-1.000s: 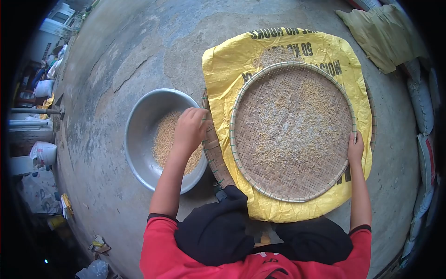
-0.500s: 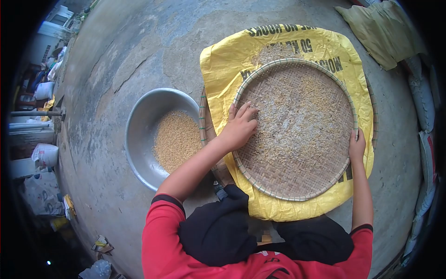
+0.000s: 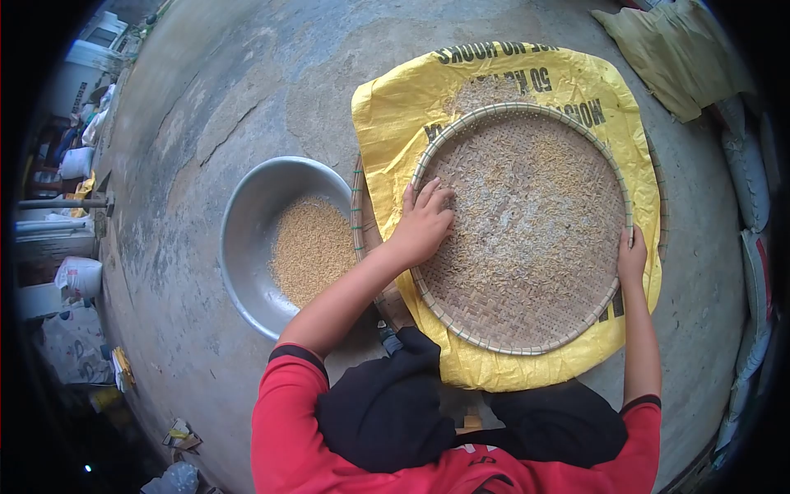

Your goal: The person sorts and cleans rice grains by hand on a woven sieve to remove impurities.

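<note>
A round woven bamboo winnowing basket [image 3: 527,317] with a green-stitched rim lies before me, husked and unhusked rice grains [image 3: 527,198] strewn over its inside. My left hand [image 3: 425,222] grips its left rim, fingers bent over the edge and some of them reaching inside onto the weave by the grains. Around the right rim my right hand [image 3: 632,251] is closed, thumb on top and the other fingers mostly hidden beneath. Under the basket is a yellow printed sack [image 3: 387,115], with some loose grains and husks [image 3: 485,92] near its far end.
A metal basin [image 3: 247,247] holding golden grain [image 3: 311,251] stands to the left. Another woven basket [image 3: 360,198] shows under the yellow sack. Filled sacks [image 3: 745,181] line the right side, near a folded tan sack [image 3: 671,53]. Assorted household items lie along the left edge.
The grains in the basket have shifted slightly, and their pale patch looks more spread. Both hands keep their places on the rim; basket and sack have barely moved.
</note>
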### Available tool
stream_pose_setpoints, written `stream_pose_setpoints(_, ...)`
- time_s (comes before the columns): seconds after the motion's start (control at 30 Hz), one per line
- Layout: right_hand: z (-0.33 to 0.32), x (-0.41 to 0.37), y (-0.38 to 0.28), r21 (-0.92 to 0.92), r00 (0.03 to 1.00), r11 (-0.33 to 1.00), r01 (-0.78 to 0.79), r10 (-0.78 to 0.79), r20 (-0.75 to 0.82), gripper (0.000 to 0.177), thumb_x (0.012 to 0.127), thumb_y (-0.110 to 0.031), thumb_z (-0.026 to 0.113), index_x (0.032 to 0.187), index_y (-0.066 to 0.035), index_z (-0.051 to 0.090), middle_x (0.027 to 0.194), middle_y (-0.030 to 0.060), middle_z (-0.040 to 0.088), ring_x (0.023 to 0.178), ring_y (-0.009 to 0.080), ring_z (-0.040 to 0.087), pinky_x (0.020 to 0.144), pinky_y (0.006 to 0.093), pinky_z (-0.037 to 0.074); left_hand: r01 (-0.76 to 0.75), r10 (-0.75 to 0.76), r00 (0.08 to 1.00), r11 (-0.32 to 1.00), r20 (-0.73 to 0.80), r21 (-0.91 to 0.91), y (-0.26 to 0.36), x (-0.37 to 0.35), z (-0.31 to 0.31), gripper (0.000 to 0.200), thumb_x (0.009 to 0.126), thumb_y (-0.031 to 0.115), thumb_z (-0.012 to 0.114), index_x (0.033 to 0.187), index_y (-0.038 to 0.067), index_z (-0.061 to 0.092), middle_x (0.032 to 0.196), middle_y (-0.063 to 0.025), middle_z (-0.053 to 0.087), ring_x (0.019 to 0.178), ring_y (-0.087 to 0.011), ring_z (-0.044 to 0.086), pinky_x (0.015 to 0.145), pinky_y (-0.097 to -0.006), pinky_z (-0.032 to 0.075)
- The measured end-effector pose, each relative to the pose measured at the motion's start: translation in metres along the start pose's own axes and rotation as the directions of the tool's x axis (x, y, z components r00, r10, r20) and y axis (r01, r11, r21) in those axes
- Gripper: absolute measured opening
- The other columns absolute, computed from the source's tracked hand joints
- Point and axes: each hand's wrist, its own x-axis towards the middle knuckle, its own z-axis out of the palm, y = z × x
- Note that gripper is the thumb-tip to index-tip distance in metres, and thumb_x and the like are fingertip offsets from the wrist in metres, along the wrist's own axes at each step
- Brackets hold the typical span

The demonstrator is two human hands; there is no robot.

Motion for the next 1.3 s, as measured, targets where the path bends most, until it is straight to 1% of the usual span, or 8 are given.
stream_pose_setpoints(0.4, 0.000, -0.001, -0.002, -0.004, 1.000, 1.000, -0.019, 0.019, 0.007, 0.031, 0.090, -0.024, 0.049, 0.108, 0.001, 0.052, 0.090, 0.0163, 0.060, 0.082, 0.0255, 0.058, 0.075, 0.0323, 0.044, -0.010, 0.012, 0.999, 0.999, -0.030, 0.053, 0.004, 0.001, 0.001, 0.012, 0.076, 0.018, 0.062, 0.081, 0.012, 0.053, 0.132, -0.0071, 0.035, 0.132, -0.0314, 0.018, 0.098, -0.0683, 0.008)
stream_pose_setpoints(0.6, 0.000, 0.000, 0.000, 0.003, 1.000, 1.000, -0.010, 0.009, 0.008, 0.031, 0.090, -0.024, 0.049, 0.109, 0.001, 0.052, 0.090, 0.0164, 0.060, 0.083, 0.0255, 0.058, 0.076, 0.0322, 0.044, -0.047, 0.047, 0.996, 0.999, 0.081, 0.004, 0.006, 0.000, -0.004, 0.012, 0.077, 0.019, 0.063, 0.082, 0.013, 0.054, 0.133, -0.0068, 0.034, 0.134, -0.0312, 0.014, 0.096, -0.0713, 0.005)
stream_pose_setpoints(0.9, 0.000, -0.001, -0.001, 0.016, 1.000, 1.000, -0.021, 0.020, 0.020, 0.031, 0.090, -0.024, 0.049, 0.109, 0.001, 0.052, 0.092, 0.0167, 0.060, 0.085, 0.0263, 0.058, 0.076, 0.0324, 0.044, -0.127, 0.125, 0.991, 0.989, 0.039, 0.070, 0.000, 0.000, 0.006, 0.014, 0.078, 0.022, 0.061, 0.083, 0.011, 0.054, 0.131, -0.0064, 0.036, 0.134, -0.0297, 0.016, 0.099, -0.0654, 0.011)
stream_pose_setpoints(1.0, -0.001, 0.000, -0.001, 0.017, 1.000, 1.000, -0.019, 0.018, 0.022, 0.031, 0.090, -0.024, 0.049, 0.108, 0.001, 0.053, 0.092, 0.0169, 0.060, 0.085, 0.0265, 0.058, 0.077, 0.0324, 0.043, -0.193, 0.197, 0.980, 0.978, -0.040, 0.084, -0.003, -0.001, 0.003, 0.012, 0.078, 0.016, 0.062, 0.082, 0.009, 0.053, 0.128, -0.0086, 0.039, 0.131, -0.0313, 0.022, 0.102, -0.0566, 0.020)
stream_pose_setpoints(1.07, -0.001, 0.000, 0.000, 0.007, 0.998, 0.999, -0.040, 0.040, 0.042, 0.032, 0.090, -0.024, 0.049, 0.108, 0.001, 0.053, 0.093, 0.0172, 0.060, 0.085, 0.0268, 0.058, 0.077, 0.0326, 0.043, -0.219, 0.179, 0.970, 0.937, -0.164, -0.271, -0.006, -0.004, -0.012, 0.012, 0.077, 0.008, 0.062, 0.084, 0.006, 0.053, 0.116, -0.0105, 0.049, 0.119, -0.0302, 0.040, 0.097, -0.0430, 0.035)
stream_pose_setpoints(1.13, 0.001, 0.000, 0.004, -0.020, 1.000, 1.000, 0.009, -0.009, -0.012, 0.032, 0.090, -0.025, 0.049, 0.108, 0.001, 0.053, 0.092, 0.0175, 0.060, 0.085, 0.0270, 0.058, 0.077, 0.0325, 0.044, -0.083, 0.009, 0.987, 0.884, -0.160, -0.461, -0.004, -0.022, -0.046, 0.012, 0.077, 0.004, 0.058, 0.088, 0.002, 0.052, 0.096, -0.0124, 0.057, 0.094, -0.0314, 0.054, 0.080, -0.0355, 0.044)
stream_pose_setpoints(1.2, -0.002, 0.000, -0.003, -0.013, 1.000, 1.000, -0.010, 0.010, 0.006, 0.033, 0.090, -0.025, 0.049, 0.109, 0.002, 0.053, 0.093, 0.0178, 0.060, 0.087, 0.0274, 0.058, 0.078, 0.0325, 0.043, 0.110, -0.215, 0.952, 0.905, -0.218, -0.411, -0.013, -0.047, -0.069, 0.013, 0.077, 0.002, 0.059, 0.088, 0.001, 0.052, 0.084, -0.0139, 0.058, 0.081, -0.0317, 0.056, 0.071, -0.0386, 0.044)
stream_pose_setpoints(1.3, -0.001, -0.001, -0.003, -0.005, 1.000, 1.000, -0.016, 0.016, 0.013, 0.035, 0.089, -0.026, 0.049, 0.110, 0.002, 0.052, 0.095, 0.0182, 0.060, 0.088, 0.0279, 0.058, 0.079, 0.0326, 0.043, 0.509, -0.537, 0.818, 0.843, -0.205, -0.176, -0.046, -0.084, -0.087, 0.018, 0.074, 0.002, 0.062, 0.091, 0.002, 0.054, 0.082, -0.0152, 0.058, 0.083, -0.0326, 0.056, 0.070, -0.0392, 0.044)
